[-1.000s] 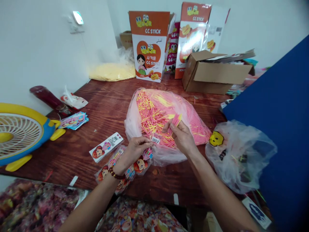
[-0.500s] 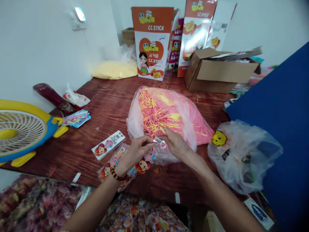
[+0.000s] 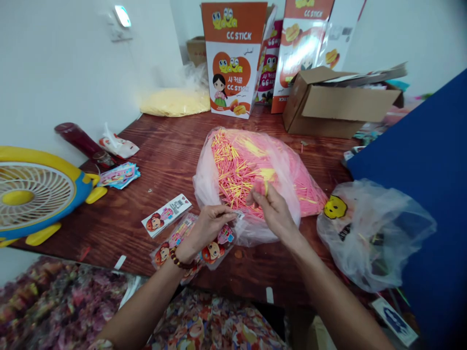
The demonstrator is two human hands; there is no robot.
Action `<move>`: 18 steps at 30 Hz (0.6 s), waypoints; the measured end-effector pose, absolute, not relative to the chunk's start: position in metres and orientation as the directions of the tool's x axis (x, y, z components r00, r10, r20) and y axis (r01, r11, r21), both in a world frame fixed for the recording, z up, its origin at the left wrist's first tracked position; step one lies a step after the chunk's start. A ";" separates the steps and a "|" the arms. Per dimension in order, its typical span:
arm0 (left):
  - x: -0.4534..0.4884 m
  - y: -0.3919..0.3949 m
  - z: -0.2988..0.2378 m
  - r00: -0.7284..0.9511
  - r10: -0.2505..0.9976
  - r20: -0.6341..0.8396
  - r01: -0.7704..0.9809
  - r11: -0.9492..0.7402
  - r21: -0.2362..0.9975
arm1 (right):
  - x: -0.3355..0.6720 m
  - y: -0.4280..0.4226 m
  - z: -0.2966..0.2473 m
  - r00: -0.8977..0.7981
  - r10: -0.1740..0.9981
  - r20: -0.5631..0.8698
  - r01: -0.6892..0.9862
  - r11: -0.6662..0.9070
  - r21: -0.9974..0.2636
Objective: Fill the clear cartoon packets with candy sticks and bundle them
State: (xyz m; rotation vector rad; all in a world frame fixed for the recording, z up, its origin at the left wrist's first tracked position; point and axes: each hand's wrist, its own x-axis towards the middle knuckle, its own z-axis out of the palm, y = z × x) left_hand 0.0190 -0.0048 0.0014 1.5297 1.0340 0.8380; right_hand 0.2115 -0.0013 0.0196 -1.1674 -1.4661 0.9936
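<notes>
A pale wall is rising behind my brown wooden table, where cartons are standing at the back. A clear bag is lying open mid-table, plenty of loose sticks remaining inside. Printed packets are lying just left of it; whether any are filled, I am not managing to tell. My left hand is pinching what seems a clear pouch by its edge; my right hand is gripping a small pink-and-yellow bunch over the bag.

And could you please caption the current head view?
Right hand holding thin sticks over an open bag of them, left hand pinching a plastic packet.
</notes>
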 end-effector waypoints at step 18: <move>0.022 -0.006 0.007 0.413 0.910 -0.038 0.130 -0.018 0.991 | 0.177 -0.003 0.028 0.096 0.973 0.210 -0.326 0.230 -0.917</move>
